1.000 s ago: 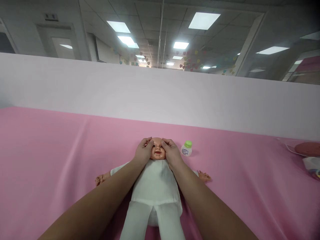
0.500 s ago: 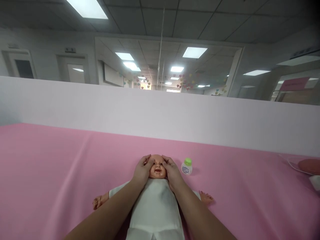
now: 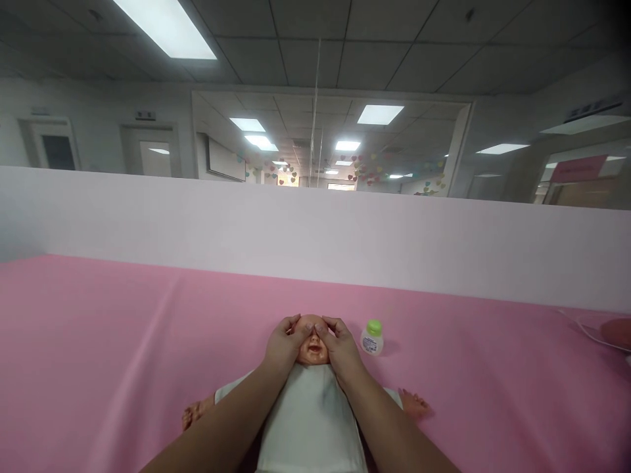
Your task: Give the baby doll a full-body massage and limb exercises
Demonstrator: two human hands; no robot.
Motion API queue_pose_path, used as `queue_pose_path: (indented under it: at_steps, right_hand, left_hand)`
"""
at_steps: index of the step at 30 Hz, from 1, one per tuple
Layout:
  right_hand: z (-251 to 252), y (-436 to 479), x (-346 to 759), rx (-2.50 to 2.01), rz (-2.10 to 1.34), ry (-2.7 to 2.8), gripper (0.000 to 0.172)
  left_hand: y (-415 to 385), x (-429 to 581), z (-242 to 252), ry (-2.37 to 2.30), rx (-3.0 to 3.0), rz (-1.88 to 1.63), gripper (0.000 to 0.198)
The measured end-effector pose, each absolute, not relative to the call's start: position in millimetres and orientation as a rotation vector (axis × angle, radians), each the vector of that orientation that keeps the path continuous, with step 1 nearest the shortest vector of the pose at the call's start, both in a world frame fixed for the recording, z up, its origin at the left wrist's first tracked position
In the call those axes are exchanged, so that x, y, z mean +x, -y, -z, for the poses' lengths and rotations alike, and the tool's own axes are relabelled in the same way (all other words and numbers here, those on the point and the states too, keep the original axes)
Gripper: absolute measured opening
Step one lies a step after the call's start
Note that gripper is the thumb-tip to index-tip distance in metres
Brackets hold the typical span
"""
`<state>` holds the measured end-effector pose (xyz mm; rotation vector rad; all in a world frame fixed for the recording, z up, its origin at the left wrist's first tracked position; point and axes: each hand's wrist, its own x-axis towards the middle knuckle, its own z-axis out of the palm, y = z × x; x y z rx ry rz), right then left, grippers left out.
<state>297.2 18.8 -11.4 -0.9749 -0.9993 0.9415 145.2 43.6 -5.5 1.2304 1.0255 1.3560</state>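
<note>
A baby doll [image 3: 311, 420] in a white suit lies on its back on the pink cloth, head pointing away from me. My left hand [image 3: 282, 344] cups the left side of the doll's head, with the thumb laid over the brow. My right hand [image 3: 340, 347] cups the right side, and its thumb meets the other one above the doll's nose. The doll's mouth and chin show between my hands. Its two bare hands stick out at either side of the body.
A small white bottle with a green cap [image 3: 371, 338] stands just right of the doll's head. A pale partition wall [image 3: 315, 236] runs behind the pink surface [image 3: 98, 355]. A reddish round object [image 3: 618, 333] and a white cord lie at the far right edge.
The view has tilted upward, so the doll sits lower in frame. My thumbs have slid inward from the doll's cheeks to meet over its brow.
</note>
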Motion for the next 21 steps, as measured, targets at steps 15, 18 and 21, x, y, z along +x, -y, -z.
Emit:
queue_pose_path:
  at_steps: [15, 18, 21]
  right_hand:
    - [15.0, -20.6, 299.0, -0.881, -1.127, 0.797, 0.046]
    - [16.4, -19.9, 299.7, -0.842, -1.155, 0.803, 0.049]
    - [16.2, -18.1, 299.9, -0.834, -1.137, 0.831, 0.049]
  left_hand:
    - [-47.3, 144.7, 13.8, -1.068, 1.222, -1.419, 0.035]
    - [-44.2, 144.3, 11.1, -1.057, 1.232, -1.425, 0.040]
    - [-41.4, 144.9, 8.9, -1.025, 1.231, -1.410, 0.046]
